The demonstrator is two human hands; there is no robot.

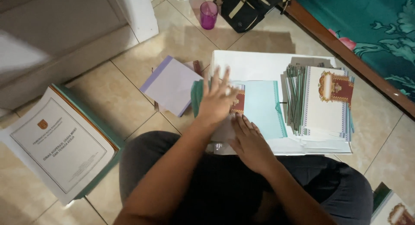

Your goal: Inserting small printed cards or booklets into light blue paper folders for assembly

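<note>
My left hand is spread flat, fingers apart, on a light teal sheet with a red and gold ornamental patch, lying on a white board across my lap. My right hand rests palm down on the near edge of the same sheet, fingers together. Neither hand grips anything. To the right on the board stands a fanned stack of white and green certificates with a red and gold emblem.
A lilac paper pile lies on the tiled floor left of the board. A bound white-covered document stack sits at far left. A purple cup and black bag are beyond. A teal mattress borders the right.
</note>
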